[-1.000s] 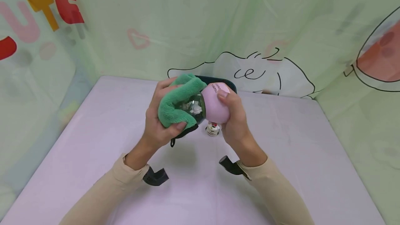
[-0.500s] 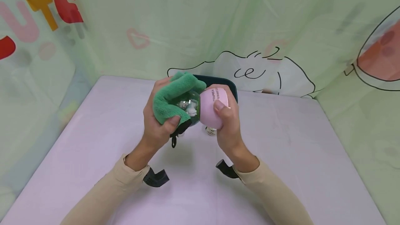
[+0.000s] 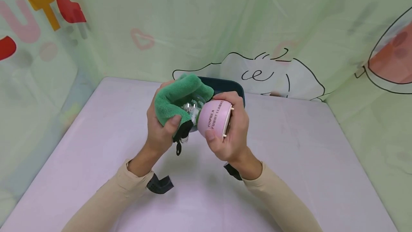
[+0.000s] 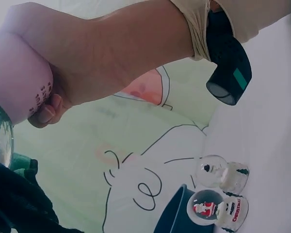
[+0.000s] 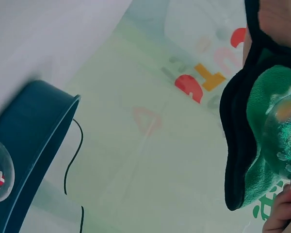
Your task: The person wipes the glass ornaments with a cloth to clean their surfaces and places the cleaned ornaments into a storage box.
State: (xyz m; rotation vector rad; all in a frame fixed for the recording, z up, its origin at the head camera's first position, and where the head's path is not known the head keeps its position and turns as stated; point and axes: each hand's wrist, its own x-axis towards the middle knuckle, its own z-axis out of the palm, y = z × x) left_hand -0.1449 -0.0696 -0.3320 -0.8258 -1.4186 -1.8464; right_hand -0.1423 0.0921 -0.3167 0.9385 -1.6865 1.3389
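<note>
Both hands are raised over the table around a snow globe point(image 3: 214, 117). Its pink base carries the lettering "YOU'RE A FUNNY LLAMA", and its clear dome points left. My left hand point(image 3: 157, 126) holds a fluffy green cloth point(image 3: 168, 103) with dark edging and a hanging loop, folded round the dome, which it partly covers. My right hand point(image 3: 236, 131) grips the pink base, thumb on the near side and fingers round the far side. The left wrist view shows the right hand's fingers curled at the base, beside the lettering.
A dark blue bin point(image 3: 236, 86) stands at the back of the lilac-covered table point(image 3: 289, 174), partly behind the hands. Two small snow globes, one with a Santa figure point(image 4: 203, 208) and one paler globe point(image 4: 213, 170), stand by it. Printed curtains enclose the table.
The right hand has turned the base and shifted it down and left, bringing its lettering and underside edge into view. The cloth and left hand have moved slightly left.
</note>
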